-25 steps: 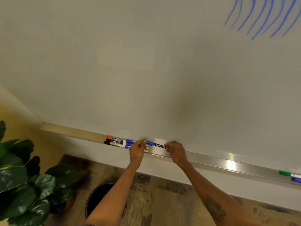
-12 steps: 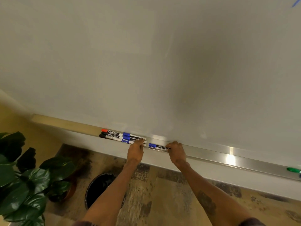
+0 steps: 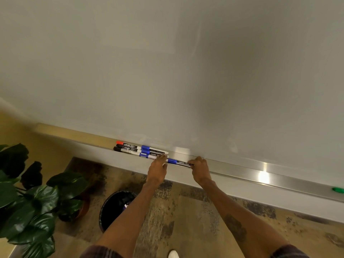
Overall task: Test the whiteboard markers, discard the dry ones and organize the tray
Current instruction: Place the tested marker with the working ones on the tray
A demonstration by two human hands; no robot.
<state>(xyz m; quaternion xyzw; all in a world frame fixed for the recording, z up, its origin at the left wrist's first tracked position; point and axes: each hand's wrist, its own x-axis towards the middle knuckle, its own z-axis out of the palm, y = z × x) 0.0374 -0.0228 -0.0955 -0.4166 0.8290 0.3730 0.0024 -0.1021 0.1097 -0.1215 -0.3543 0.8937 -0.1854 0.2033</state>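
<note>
Right grip pinches the tail end of the blue-capped marker, which lies in the tray between both grips. Left grip has fingers out, tips touching the end of the marker row just left of it. Best move is probably to slide the marker flat and butt its cap to the row, parallel. Bin below left grip holds a dark liner and unclear scraps.

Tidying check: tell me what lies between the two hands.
One blue-capped marker lies along the tray between left hand and right hand, which pinches its end; seen in the head view.
</note>
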